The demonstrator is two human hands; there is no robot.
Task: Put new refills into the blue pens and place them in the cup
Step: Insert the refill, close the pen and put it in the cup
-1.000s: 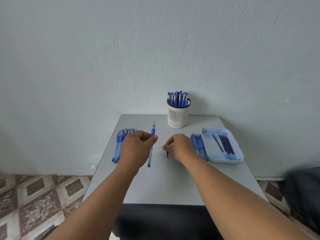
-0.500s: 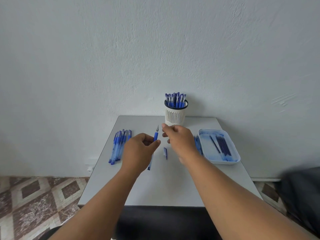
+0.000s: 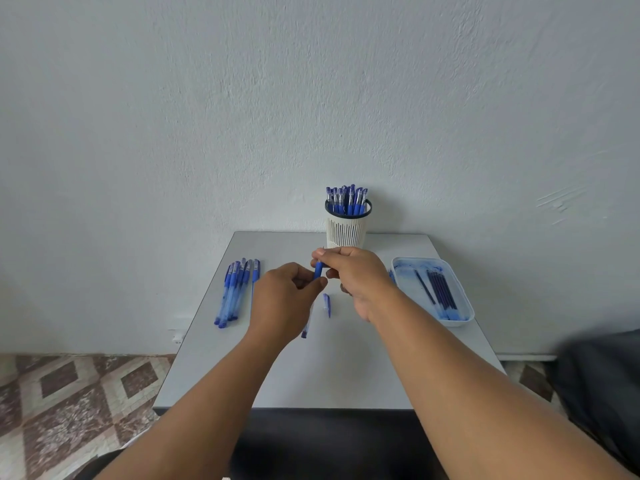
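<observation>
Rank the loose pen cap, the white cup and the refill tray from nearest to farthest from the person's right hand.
From the right hand:
1. Pen cap, on the table just left of it.
2. White cup, behind it by the wall.
3. Refill tray, at the table's right edge.

Both arms are stretched forward side by side. The left hand is curled in a pinch, and the right hand is curled likewise, fingertips nearly meeting.
</observation>
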